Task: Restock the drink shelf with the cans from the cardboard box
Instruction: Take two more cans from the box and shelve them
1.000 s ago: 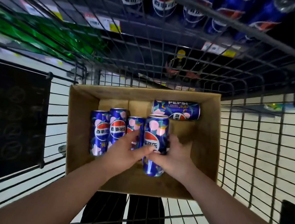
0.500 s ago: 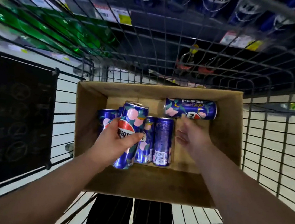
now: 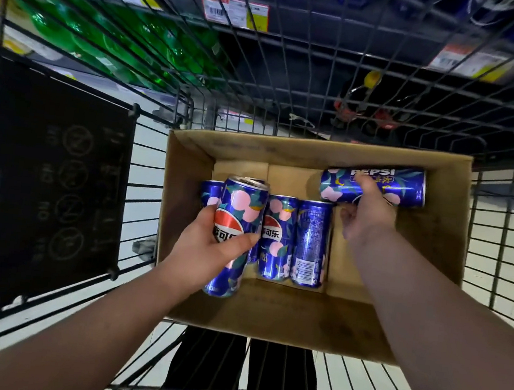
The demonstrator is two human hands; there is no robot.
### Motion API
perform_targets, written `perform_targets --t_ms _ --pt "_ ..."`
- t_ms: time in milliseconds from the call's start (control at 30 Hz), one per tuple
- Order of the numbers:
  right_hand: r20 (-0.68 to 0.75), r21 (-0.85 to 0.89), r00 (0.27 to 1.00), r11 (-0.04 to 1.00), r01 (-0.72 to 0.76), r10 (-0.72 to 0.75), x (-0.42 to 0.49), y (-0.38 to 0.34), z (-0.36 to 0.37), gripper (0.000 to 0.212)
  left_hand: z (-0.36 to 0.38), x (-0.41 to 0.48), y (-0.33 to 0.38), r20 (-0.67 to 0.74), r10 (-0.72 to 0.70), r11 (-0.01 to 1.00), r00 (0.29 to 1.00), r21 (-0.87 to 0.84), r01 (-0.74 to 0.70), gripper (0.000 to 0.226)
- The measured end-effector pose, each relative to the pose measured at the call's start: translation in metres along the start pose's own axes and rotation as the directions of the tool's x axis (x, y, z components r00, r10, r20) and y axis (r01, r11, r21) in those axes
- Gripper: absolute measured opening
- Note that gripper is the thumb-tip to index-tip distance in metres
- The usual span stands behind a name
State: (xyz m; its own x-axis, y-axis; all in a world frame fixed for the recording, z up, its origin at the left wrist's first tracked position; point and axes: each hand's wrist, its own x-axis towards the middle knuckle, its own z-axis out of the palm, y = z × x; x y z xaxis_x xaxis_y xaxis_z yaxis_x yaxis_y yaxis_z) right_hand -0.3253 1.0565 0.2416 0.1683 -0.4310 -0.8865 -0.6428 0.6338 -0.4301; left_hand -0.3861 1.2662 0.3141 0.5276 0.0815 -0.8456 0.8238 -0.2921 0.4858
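Head view, left hand (image 3: 205,253) holds can (image 3: 243,201), right hand (image 3: 367,215) PEPSI can (image 3: 405,187)

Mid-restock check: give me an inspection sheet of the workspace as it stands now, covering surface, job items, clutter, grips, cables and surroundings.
Surface: a wire cart carries the open cardboard box.
Job's things: one held can is raised above the box; a sideways can lies at the far right of the box; a row of cans, at least three, sits on the box floor.
Clutter: nothing seen.
Grips: the left hand grips the held can. The right hand has fingers over the sideways can; whether it clasps the can cannot be told.
Cables: nothing seen.
Surroundings: green bottles and price labels beyond the cart; a dark panel on its left side.
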Motion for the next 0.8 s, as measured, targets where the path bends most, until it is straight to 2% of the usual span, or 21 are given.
perform_targets --t_ms 100,200,267,400,567,667,733,800 --pt "-0.019 -0.023 0.989 0.989 0.143 -0.143 -0.016 0.0 -0.005 0.033 -0.003 -0.01 0.004 0.01 0.012 1.0 1.0 0.011 -0.012 0.038" --pt "-0.033 -0.059 0.978 0.977 0.204 -0.206 -0.047 -0.002 -0.015 0.038 -0.01 -0.026 0.014 0.014 0.036 0.999 0.999 0.038 -0.037 0.033" --pt "0.016 -0.14 0.973 0.963 0.231 -0.232 -0.074 -0.003 -0.027 0.047 -0.015 -0.041 0.024 0.018 0.068 0.996 0.998 0.048 -0.069 0.032" --pt "0.153 -0.256 0.936 0.902 0.347 -0.317 -0.135 -0.006 -0.057 0.021 -0.029 -0.077 0.045 0.021 0.131 0.99 0.991 0.057 -0.132 0.036" --pt "0.249 -0.269 0.831 0.789 0.552 -0.497 -0.212 -0.018 -0.087 0.033 -0.044 -0.125 0.072 0.023 0.257 0.961 0.966 0.099 -0.258 0.056" --pt "0.277 -0.293 0.794 0.74 0.606 -0.541 -0.253 -0.021 -0.102 0.042 -0.05 -0.153 0.087 0.055 0.354 0.925 0.934 0.125 -0.358 0.062" --pt "0.269 -0.295 0.776 0.718 0.631 -0.571 -0.28 -0.022 -0.11 0.049 -0.054 -0.177 0.098 0.067 0.404 0.904 0.912 0.123 -0.409 0.06" --pt "0.257 -0.269 0.756 0.706 0.655 -0.603 -0.306 -0.023 -0.117 0.058 -0.057 -0.203 0.108 0.09 0.447 0.884 0.89 0.11 -0.455 0.045"
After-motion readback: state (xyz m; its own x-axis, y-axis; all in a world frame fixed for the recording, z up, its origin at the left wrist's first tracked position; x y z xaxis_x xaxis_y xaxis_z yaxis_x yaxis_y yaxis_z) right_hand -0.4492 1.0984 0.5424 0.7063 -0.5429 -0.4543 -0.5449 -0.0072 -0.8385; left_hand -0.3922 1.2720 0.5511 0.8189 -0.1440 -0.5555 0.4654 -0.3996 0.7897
